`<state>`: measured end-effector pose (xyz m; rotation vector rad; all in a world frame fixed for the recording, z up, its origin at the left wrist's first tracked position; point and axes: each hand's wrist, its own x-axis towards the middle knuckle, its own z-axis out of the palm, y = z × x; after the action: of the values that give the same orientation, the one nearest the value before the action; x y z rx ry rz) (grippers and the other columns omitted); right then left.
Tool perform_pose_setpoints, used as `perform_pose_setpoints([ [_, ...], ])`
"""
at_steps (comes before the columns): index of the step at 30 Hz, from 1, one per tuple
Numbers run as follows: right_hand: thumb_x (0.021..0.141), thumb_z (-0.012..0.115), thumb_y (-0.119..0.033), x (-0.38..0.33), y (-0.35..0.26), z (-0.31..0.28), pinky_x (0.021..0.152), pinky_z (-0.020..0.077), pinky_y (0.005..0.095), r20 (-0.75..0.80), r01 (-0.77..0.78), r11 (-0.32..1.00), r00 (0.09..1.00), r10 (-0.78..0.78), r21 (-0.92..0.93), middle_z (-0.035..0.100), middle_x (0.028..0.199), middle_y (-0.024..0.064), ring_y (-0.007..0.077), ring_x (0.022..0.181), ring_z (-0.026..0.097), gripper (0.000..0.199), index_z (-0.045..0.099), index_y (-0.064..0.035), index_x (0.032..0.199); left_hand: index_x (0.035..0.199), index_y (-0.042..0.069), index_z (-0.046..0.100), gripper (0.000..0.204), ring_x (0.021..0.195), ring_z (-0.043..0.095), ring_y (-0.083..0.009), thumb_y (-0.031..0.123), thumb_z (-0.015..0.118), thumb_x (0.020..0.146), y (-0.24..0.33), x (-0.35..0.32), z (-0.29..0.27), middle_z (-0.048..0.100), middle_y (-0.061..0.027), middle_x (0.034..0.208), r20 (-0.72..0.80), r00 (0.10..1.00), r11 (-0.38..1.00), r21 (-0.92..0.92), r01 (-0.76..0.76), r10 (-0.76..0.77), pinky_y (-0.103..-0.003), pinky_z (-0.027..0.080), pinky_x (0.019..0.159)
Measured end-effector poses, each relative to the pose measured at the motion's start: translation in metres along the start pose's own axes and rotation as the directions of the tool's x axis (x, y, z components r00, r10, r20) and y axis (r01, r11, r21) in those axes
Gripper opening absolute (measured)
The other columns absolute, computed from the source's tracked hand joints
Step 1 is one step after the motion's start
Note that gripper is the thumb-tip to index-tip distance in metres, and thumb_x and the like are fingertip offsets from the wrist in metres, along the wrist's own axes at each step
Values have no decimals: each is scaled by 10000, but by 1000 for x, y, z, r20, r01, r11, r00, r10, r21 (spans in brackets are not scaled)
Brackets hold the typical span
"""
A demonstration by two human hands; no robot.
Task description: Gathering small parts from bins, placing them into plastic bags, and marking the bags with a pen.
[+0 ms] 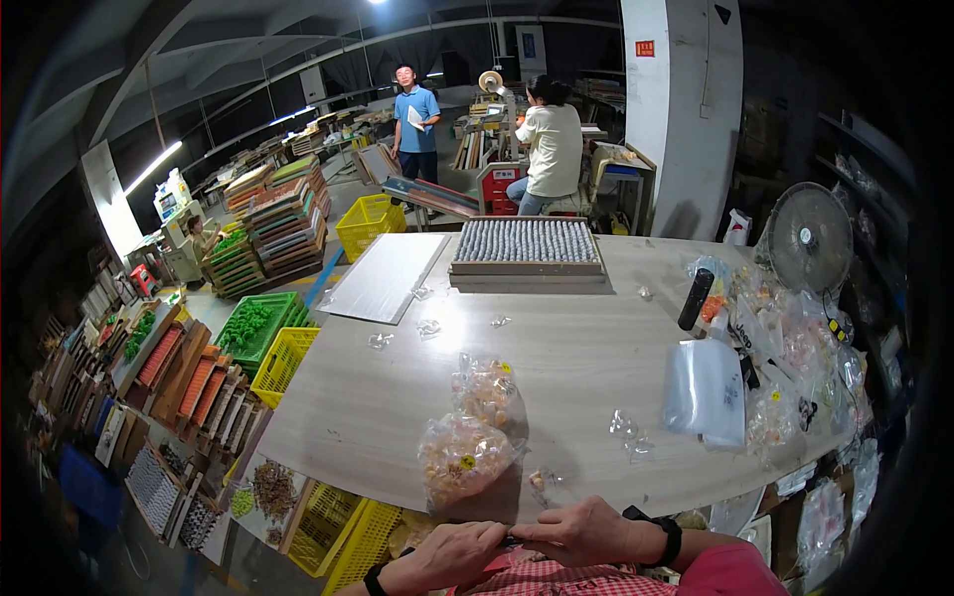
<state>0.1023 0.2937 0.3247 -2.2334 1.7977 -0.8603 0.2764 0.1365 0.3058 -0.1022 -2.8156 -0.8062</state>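
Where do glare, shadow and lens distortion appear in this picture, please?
In the head view, white glare lies on the tabletop, beyond the filled plastic bags; in the head view, a shadow falls just right of those bags; also in the head view, the tabletop's edges look curved, the corners go black, and the tube lamp at left is washed out to white.

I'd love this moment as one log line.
left hand, right hand: close together at near edge of table | grip: unclear | ahead: filled clear bag on table
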Motion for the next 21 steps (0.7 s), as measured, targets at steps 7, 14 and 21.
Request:
perform_pose_setpoints([
  [7, 834, 635, -255, -3, -5, 1, 424, 455, 311, 36, -15, 1000, 999, 15, 9, 555, 671, 2, 195, 543, 593, 368, 599, -204, 1196, 854, 41, 432, 180, 692, 603, -283, 171, 556, 865, 3, -5, 1, 550, -108, 729, 48, 999, 1000, 6, 3, -3, -366, 471, 551],
  [14, 830, 637, -267, -13, -13, 6, 428, 457, 323, 36, -59, 998, 998, 60, -10, 576, 703, 3, 206, 570, 609, 346, 606, -204, 1168, 839, 42, 433, 183, 694, 604, -286, 154, 577, 830, 8, -8, 4, 547, -108, 719, 45, 999, 999, -46, -18, 20, -373, 474, 557],
  [21, 855, 577, -255, -19, -9, -6, 468, 446, 414, -15, -187, 980, 982, 189, 67, 548, 681, 84, 309, 575, 587, 154, 544, -151, 963, 840, 51, 473, 216, 696, 564, -344, 182, 643, 814, 8, 23, 0, 533, -129, 739, 154, 988, 999, -26, 28, -23, -419, 444, 583],
])
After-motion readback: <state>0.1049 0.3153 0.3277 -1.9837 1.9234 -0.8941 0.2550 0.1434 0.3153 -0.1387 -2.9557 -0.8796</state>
